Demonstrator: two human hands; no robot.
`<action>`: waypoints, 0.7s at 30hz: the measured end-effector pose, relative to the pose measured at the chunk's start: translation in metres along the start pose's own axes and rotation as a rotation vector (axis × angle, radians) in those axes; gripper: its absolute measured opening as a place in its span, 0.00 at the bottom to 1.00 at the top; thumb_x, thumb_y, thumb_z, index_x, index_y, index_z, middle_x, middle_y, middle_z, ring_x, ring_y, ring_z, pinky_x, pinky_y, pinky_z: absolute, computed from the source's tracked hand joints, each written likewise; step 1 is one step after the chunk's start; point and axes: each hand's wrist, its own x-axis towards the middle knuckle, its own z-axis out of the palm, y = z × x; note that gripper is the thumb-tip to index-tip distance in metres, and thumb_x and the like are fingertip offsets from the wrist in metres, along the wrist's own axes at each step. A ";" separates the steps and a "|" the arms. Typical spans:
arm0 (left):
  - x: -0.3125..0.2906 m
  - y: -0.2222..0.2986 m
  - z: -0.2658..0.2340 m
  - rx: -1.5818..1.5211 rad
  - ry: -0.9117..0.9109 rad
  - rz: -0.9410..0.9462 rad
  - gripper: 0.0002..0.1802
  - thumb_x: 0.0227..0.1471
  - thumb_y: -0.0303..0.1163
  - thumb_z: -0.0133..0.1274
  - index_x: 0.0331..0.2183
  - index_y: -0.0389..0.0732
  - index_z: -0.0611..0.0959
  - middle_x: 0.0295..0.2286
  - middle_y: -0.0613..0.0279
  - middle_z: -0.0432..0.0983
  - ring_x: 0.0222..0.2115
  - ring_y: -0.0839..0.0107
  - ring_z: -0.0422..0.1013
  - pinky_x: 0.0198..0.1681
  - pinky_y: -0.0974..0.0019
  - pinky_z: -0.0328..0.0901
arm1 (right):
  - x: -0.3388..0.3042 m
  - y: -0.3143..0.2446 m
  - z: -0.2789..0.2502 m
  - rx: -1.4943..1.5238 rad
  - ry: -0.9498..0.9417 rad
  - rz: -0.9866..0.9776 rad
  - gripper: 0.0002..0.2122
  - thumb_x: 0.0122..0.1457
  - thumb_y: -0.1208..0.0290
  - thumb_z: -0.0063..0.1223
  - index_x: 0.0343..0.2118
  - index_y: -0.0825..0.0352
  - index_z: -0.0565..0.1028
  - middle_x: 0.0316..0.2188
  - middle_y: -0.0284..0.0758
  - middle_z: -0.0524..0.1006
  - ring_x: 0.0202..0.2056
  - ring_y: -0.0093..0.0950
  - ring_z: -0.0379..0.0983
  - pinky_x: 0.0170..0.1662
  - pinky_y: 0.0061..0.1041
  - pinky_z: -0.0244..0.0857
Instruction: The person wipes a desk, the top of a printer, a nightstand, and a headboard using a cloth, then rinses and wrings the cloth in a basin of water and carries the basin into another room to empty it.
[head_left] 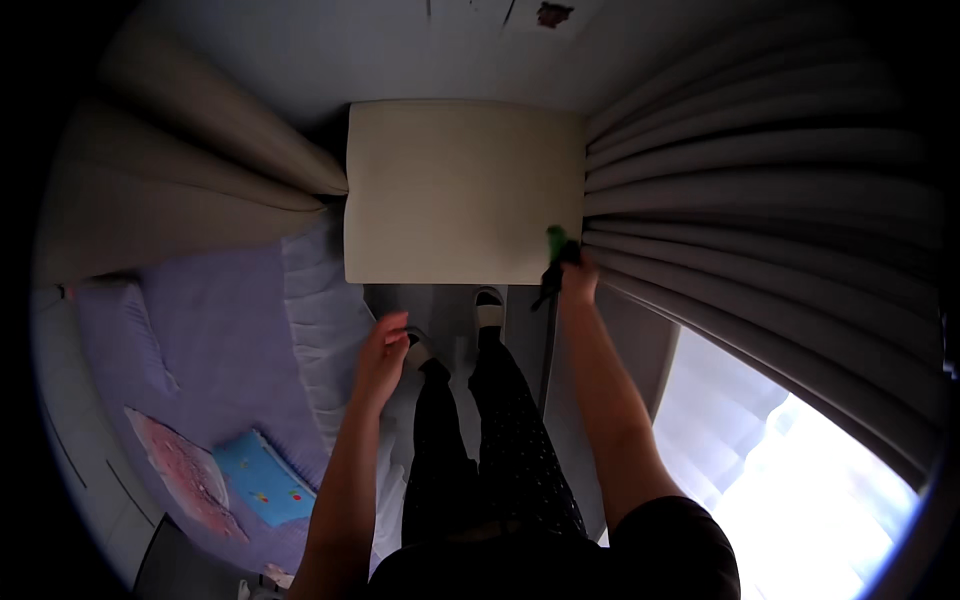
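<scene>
The fingers of the right hand (578, 278) are closed around a slim, blurred, green-and-black object (558, 262) of unclear material; its green end is pointed toward the top of the frame, and its black end is extended to the lower left of the grip. By contrast, the fingers of the left hand (383, 352) are held half open and loosely curled, at the centre left of the frame, with nothing seen in them. The held object is found just right of the frame's centre, across the lower right corner of a smooth, cream, rectangular tabletop (455, 190); whether the surface is touched cannot be told. Beside that corner, a dark grey, pleated fabric curtain (760, 185) is hung along the right of the frame, and a lilac-covered bed (225, 300) is seen at the lower left. The step in hand is judged to be the handling of the object at the tabletop's edge. For the next move, a firm one-handed grip seems to be called for, with the curtain's folds kept clear.
</scene>
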 end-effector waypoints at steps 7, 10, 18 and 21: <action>0.120 -0.050 0.029 0.526 0.176 0.098 0.31 0.49 0.31 0.55 0.55 0.48 0.66 0.55 0.49 0.54 0.53 0.54 0.60 0.49 0.57 0.64 | 0.115 0.011 0.022 -0.431 -0.085 -0.298 0.15 0.59 0.78 0.44 0.50 0.67 0.70 0.49 0.44 0.70 0.47 0.41 0.68 0.50 0.35 0.64; 0.146 -0.026 0.041 0.849 0.234 0.040 0.40 0.45 0.30 0.59 0.58 0.54 0.60 0.57 0.49 0.51 0.54 0.50 0.58 0.50 0.56 0.64 | 0.123 0.026 0.018 -0.693 0.036 -0.711 0.14 0.54 0.84 0.47 0.44 0.67 0.75 0.43 0.41 0.70 0.45 0.41 0.68 0.50 0.34 0.64; 0.187 -0.038 0.047 1.330 0.315 -0.136 0.54 0.39 0.36 0.65 0.62 0.62 0.50 0.56 0.41 0.51 0.53 0.50 0.61 0.46 0.57 0.67 | 0.069 0.094 -0.023 -0.803 0.083 -0.910 0.16 0.46 0.88 0.49 0.39 0.67 0.75 0.44 0.39 0.69 0.45 0.42 0.64 0.48 0.37 0.63; 0.195 -0.032 0.048 1.362 0.275 -0.144 0.56 0.38 0.37 0.66 0.62 0.62 0.49 0.54 0.37 0.55 0.47 0.51 0.68 0.43 0.60 0.69 | 0.027 0.124 -0.016 -0.827 0.145 -0.792 0.18 0.42 0.88 0.49 0.38 0.65 0.75 0.44 0.40 0.69 0.43 0.44 0.63 0.47 0.41 0.63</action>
